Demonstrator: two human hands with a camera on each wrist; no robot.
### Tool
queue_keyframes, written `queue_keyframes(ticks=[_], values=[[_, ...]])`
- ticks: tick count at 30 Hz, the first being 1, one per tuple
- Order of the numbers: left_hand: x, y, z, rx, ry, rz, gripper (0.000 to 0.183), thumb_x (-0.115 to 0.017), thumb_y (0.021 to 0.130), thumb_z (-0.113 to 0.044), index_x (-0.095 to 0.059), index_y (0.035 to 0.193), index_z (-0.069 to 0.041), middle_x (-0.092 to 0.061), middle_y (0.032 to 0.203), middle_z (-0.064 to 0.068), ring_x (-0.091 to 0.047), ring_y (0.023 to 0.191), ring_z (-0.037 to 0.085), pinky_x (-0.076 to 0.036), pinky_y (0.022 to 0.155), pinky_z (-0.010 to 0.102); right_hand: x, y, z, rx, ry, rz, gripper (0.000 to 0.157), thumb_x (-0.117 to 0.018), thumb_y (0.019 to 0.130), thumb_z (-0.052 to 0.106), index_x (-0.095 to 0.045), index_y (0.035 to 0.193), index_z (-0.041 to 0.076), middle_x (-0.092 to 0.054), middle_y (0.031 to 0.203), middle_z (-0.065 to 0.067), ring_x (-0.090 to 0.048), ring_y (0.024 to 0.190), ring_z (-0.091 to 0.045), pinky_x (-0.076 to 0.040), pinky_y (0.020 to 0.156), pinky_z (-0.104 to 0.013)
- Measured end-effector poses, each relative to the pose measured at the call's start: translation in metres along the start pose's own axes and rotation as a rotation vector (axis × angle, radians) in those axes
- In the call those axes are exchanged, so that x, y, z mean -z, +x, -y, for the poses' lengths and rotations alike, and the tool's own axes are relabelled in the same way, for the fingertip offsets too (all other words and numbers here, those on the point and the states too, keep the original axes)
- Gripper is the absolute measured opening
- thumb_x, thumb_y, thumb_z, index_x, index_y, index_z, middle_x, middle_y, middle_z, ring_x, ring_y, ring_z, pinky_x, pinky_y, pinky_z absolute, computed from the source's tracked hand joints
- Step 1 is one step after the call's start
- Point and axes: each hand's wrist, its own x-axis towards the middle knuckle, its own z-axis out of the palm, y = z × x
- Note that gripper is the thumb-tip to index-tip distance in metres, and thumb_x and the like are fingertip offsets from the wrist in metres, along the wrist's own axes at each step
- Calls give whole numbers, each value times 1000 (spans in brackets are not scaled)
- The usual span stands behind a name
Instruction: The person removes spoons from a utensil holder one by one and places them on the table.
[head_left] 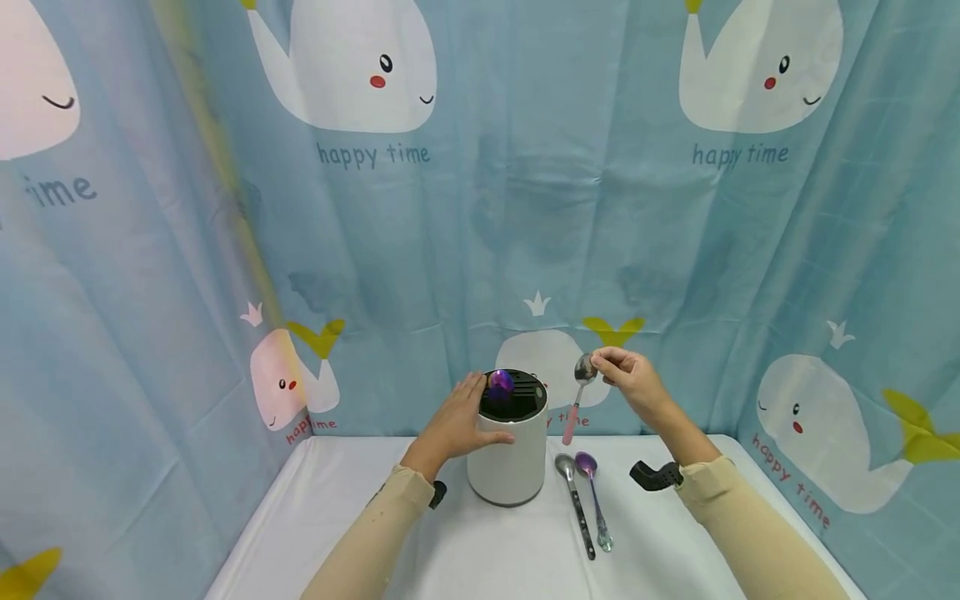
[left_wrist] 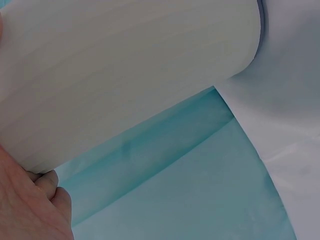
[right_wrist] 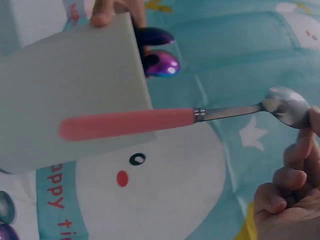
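Observation:
My left hand [head_left: 454, 423] grips the side of a white cylindrical utensil holder [head_left: 512, 460], thumb across its front and fingers round the far side near the rim. From the holder's black slotted top [head_left: 525, 407] a shiny purple spoon bowl [head_left: 500, 382] sticks up; in the right wrist view a darker purple shape [right_wrist: 156, 36] shows beside it. To the right of the holder, my right hand [head_left: 633, 382] pinches a spoon [right_wrist: 130, 124] by the tip of its steel bowl. Its pink handle hangs down, apart from the holder.
A black-handled spoon [head_left: 578, 508] and a purple spoon with a clear-looking handle end [head_left: 596, 500] lie side by side on the white table [head_left: 480, 558], right of the holder. Blue whale-print curtain [head_left: 465, 250] encloses the back and sides.

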Motion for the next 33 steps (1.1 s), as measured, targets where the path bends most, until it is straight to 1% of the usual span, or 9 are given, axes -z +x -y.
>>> queue_keyframes(ticks=[2, 5, 9, 12, 16, 22, 25, 27, 33], values=[[-1, 0, -1, 2, -2, 3, 127, -75, 85, -78, -18, 172, -5, -16, 179, 12, -10, 167, 31, -14, 135, 47, 4, -3, -6, -68, -66, 45, 26, -61, 110, 9, -69, 115, -15, -67, 92, 7, -50, 81, -11, -48, 75, -21], [-3, -1, -1, 4, -1, 5, 127, -75, 85, -78, -17, 173, -5, -16, 180, 12, -10, 167, 31, -14, 135, 47, 10, -11, -13, -187, -159, 83, 32, -64, 110, 17, -69, 118, -13, -68, 96, 6, -53, 88, -11, -51, 83, -25], [-6, -1, -3, -1, -8, 8, 127, -75, 85, -78, -17, 172, -5, -16, 179, 13, -10, 167, 32, -14, 135, 48, 20, -21, -23, -302, -208, 106, 35, -65, 110, 20, -69, 121, -13, -63, 95, 2, -50, 88, -12, -47, 82, -29], [-5, 0, -3, 5, -28, 8, 128, -76, 85, -76, -16, 173, -5, -15, 180, 12, -10, 167, 31, -15, 135, 49, 27, -24, -30, -339, -228, 124, 35, -63, 111, 20, -68, 119, -13, -57, 90, 1, -45, 83, -15, -41, 76, -32], [-1, 0, -3, 18, -50, -3, 128, -79, 85, -73, -16, 173, -5, -15, 180, 12, -10, 167, 31, -15, 135, 49, 37, -25, -42, -389, -276, 134, 35, -65, 110, 26, -71, 113, -8, -57, 92, 0, -44, 85, -18, -40, 77, -34], [-2, 1, -1, -1, -19, 6, 128, -76, 85, -77, -17, 172, -4, -15, 180, 13, -10, 167, 32, -14, 135, 49, 52, -33, -69, -520, -334, 131, 38, -66, 109, 30, -77, 122, -4, -51, 81, 3, -43, 79, -17, -40, 77, -34], [-2, 1, -1, 7, -13, 13, 128, -75, 85, -78, -16, 173, -5, -14, 180, 11, -9, 167, 31, -13, 135, 48, 58, -37, -82, -537, -343, 154, 38, -64, 109, 27, -77, 122, -6, -46, 79, -1, -42, 78, -20, -37, 75, -36], [-1, 2, -1, 13, -9, 12, 128, -75, 85, -78, -16, 173, -5, -14, 180, 11, -9, 167, 31, -13, 135, 48, 60, -39, -91, -548, -349, 153, 36, -65, 109, 27, -79, 118, -4, -49, 82, -2, -44, 81, -20, -38, 74, -35], [1, 0, -2, 20, -11, 12, 128, -76, 85, -77, -17, 172, -5, -15, 180, 12, -9, 167, 31, -13, 135, 48, 63, -44, -112, -582, -285, 149, 29, -67, 107, 27, -76, 94, 2, -48, 78, -1, -40, 73, -17, -34, 69, -31]])
